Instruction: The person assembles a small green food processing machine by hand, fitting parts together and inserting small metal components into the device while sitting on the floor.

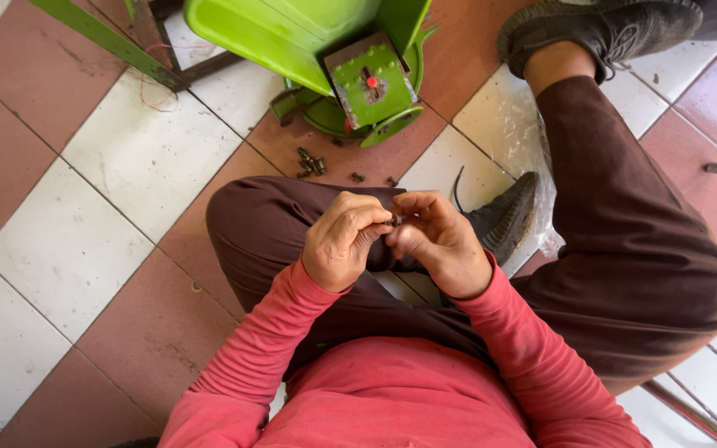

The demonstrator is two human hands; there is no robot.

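I sit on a tiled floor with my legs folded, in brown trousers and a red long-sleeved top. My left hand [343,241] and my right hand [435,239] meet above my left knee. Both pinch a small dark metal part [394,220] between their fingertips; most of it is hidden by the fingers. In front of my knees stands a bright green machine [317,41] with a green plate and a red knob [370,82] facing me.
Several small dark bolts or nuts [311,162] lie on the floor between the green machine and my knee. A clear plastic sheet [512,124] lies under my right foot. A metal rod [690,411] lies at the lower right. A green frame bar [109,40] runs at the upper left.
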